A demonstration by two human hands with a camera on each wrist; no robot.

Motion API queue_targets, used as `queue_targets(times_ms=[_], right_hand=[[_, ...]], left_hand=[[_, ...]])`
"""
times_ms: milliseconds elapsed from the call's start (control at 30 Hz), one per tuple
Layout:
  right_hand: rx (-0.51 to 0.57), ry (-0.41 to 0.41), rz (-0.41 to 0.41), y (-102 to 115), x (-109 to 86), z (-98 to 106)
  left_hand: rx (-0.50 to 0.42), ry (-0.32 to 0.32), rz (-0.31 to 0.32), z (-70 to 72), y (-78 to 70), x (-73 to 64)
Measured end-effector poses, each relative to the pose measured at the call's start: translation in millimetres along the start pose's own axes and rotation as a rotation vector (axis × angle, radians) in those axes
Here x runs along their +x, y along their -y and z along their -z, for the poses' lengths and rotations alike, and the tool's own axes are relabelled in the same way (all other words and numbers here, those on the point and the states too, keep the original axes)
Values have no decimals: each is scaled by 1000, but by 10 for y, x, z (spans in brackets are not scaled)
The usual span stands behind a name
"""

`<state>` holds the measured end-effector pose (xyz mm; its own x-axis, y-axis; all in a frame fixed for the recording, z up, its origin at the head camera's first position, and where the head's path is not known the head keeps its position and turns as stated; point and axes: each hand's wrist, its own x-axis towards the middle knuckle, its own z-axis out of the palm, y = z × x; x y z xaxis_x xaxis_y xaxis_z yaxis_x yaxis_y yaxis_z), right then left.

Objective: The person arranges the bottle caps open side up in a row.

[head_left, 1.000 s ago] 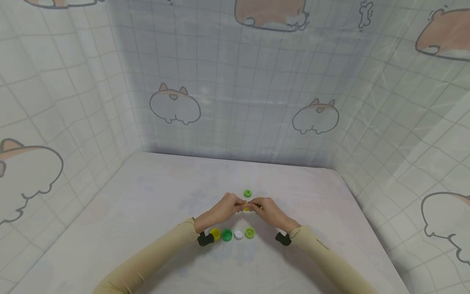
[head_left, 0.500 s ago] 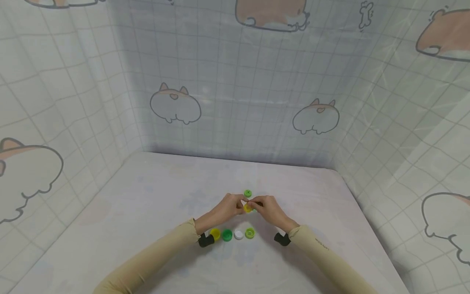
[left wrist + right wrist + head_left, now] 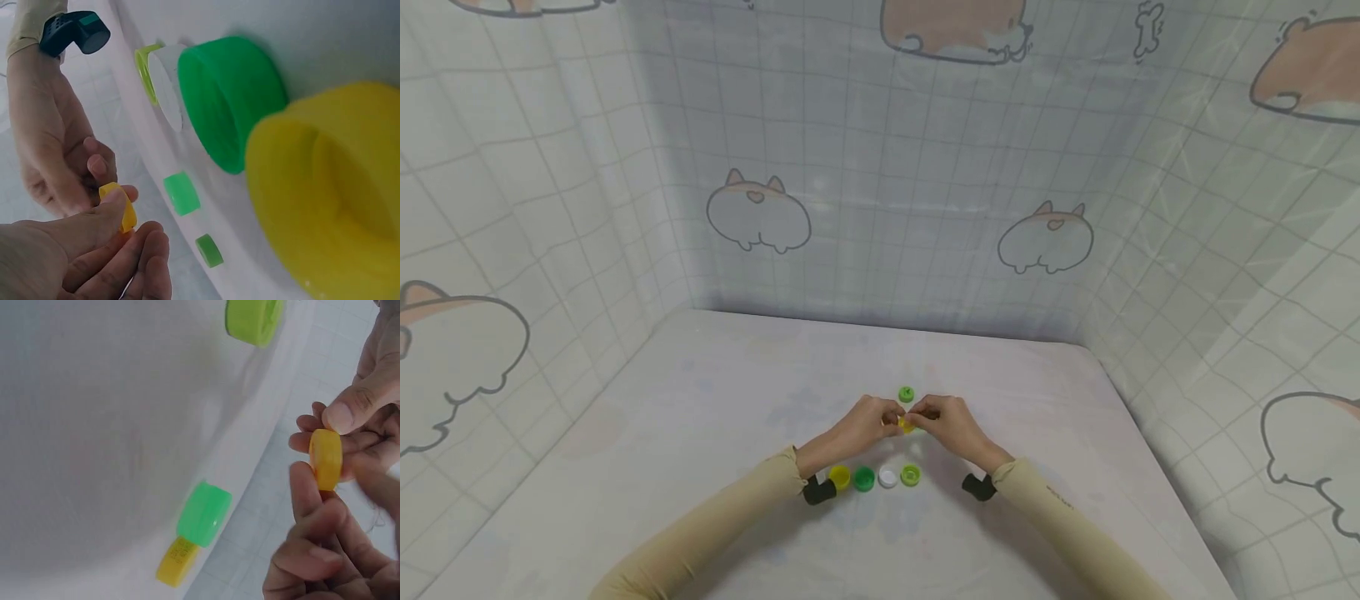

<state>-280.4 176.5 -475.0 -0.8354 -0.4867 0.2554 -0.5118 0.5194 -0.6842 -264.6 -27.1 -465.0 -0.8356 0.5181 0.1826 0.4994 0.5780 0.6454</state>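
In the head view my left hand (image 3: 867, 422) and right hand (image 3: 952, 427) meet over the middle of the table around a small yellow bottle cap (image 3: 906, 426). Seen from the right wrist, the left thumb presses the upper end of that yellow bottle cap (image 3: 327, 460) against the left fingers. My right index fingertip touches its lower side, and the right thumb, blurred, is close by it. The left wrist view shows the cap held above the table, its ridged side partly behind the left thumb. A green bottle cap (image 3: 906, 394) lies just beyond the hands.
Nearer me stand a yellow cap (image 3: 839, 478), a green cap (image 3: 864, 479), a white cap (image 3: 887, 477) and a lime cap (image 3: 911, 475) in a row. A mint-green cap (image 3: 204, 514) and another yellow cap (image 3: 177, 561) lie beside the right hand. Patterned curtains (image 3: 880, 200) surround the table.
The held yellow cap has turned and tilted between the fingers, showing its round face half a second ago and less of it now. Both hands stay at nearly the same spot.
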Motion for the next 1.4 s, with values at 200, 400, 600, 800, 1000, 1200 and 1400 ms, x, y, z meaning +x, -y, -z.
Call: queue_targets(times_ms=[200, 400, 600, 800, 1000, 1200, 1400], right_hand=[[-31, 73, 53, 25, -10, 49], [-51, 82, 34, 31, -4, 57], [-45, 91, 63, 18, -8, 51], [-75, 98, 51, 22, -6, 45], [-77, 109, 53, 51, -18, 61], [-103, 114, 58, 52, -28, 85], [-96, 131, 46, 67, -66, 129]], left_hand=[[-12, 29, -1, 49, 42, 2], [-5, 68, 12, 76, 36, 17], [21, 84, 22, 88, 6, 18], [54, 88, 44, 94, -10, 16], [46, 99, 52, 94, -36, 4], [64, 94, 38, 91, -85, 3], [54, 78, 36, 62, -144, -14]])
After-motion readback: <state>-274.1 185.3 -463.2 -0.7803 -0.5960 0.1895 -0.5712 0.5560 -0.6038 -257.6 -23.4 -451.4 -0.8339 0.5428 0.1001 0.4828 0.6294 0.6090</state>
